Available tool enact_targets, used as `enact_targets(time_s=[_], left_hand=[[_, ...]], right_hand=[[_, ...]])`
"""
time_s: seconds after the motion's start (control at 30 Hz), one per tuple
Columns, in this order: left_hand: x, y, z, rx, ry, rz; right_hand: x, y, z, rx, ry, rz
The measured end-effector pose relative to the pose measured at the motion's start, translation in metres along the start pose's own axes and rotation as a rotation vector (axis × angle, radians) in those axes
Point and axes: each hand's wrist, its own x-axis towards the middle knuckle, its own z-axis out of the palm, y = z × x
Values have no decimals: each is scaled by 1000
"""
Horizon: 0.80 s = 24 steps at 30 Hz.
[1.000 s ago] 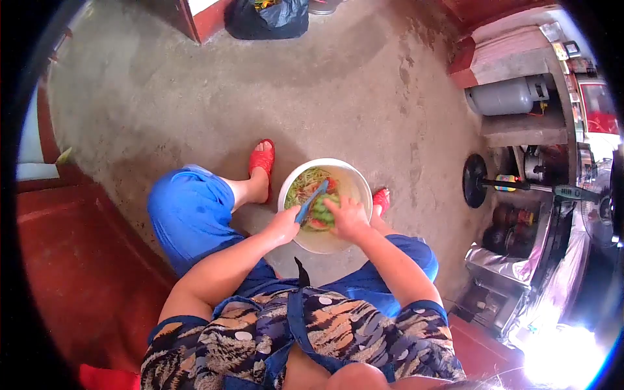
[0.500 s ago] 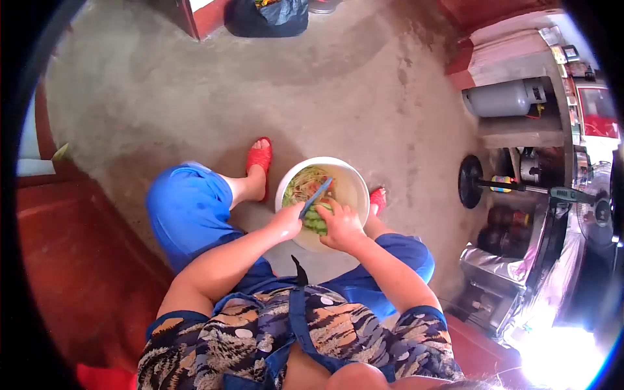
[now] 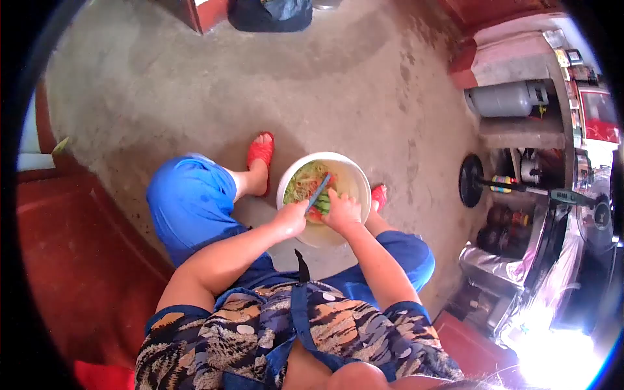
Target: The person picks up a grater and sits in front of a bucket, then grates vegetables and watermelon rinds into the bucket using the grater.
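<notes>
My left hand (image 3: pixel 290 220) is closed round the handle of a blue knife (image 3: pixel 318 188), whose blade points up and to the right over a white bucket (image 3: pixel 359 224). In my right hand (image 3: pixel 343 211) is a green striped piece of melon (image 3: pixel 322 204), held at the knife's right side with the fingers curled on it. Thin pale green shreds (image 3: pixel 300 184) and some reddish pieces lie inside the bucket, which stands on the floor between my feet.
A black bag (image 3: pixel 272 14) lies on the floor at the top. To the right stand a fan (image 3: pixel 471 181) and a shelf with a grey gas cylinder (image 3: pixel 504 99). Red furniture (image 3: pixel 78 260) is at the left. My red sandals (image 3: pixel 260 153) flank the bucket.
Both hands have stayed over the bucket, the left still on the knife. The right hand and the green piece have shifted slightly upward since half a second ago.
</notes>
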Motion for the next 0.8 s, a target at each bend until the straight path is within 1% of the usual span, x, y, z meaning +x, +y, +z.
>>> enact_targets(time_s=[0.03, 0.07, 0.13, 0.17, 0.2, 0.27, 0.3, 0.33, 0.4, 0.47, 0.5, 0.57, 0.6, 0.67, 0.7, 0.73, 0.8], left_hand=[[-1, 1, -2, -8, 2, -27], [-2, -2, -2, -10, 6, -31], [-8, -6, 1, -13, 1, 26], [-16, 0, -4, -2, -27, 4], [-15, -1, -2, 0, -31, 8], [-8, -4, 4, -52, 64, -37], [-1, -9, 11, -61, 63, -37], [11, -15, 13, -117, 64, 0], [18, -15, 5, -171, 66, 32], [10, -6, -8, -69, -34, 66], [6, 1, -15, -45, -68, 9], [0, -2, -14, -34, -57, 11], [-2, -3, -13, -27, -50, 16], [3, -5, -16, -16, -10, -12], [0, -5, -10, -21, 10, -40], [4, -5, -9, -24, 15, -37], [7, -4, -5, -6, 56, 9]], right_hand=[[13, 4, 2, -30, -49, 41], [24, 7, 8, -31, -50, 36], [41, 15, 22, -27, -71, 208], [46, 21, 25, 11, -68, 263], [45, 24, 30, 13, -68, 268], [21, 14, 7, -26, -41, 125], [8, 6, 0, -21, -61, 33], [-4, 1, -4, -28, -60, 34], [-24, -7, -7, -3, 7, -191], [-14, -4, -7, 24, -17, -166], [0, 0, -4, 30, -63, -62], [32, 10, 4, 53, -166, 140], [34, 16, 14, 60, -167, 141], [32, 10, 9, -1, -50, 116], [20, 10, 12, -4, -29, 25], [5, 3, 0, -10, -24, 24], [-24, -11, -10, -36, 55, -147]])
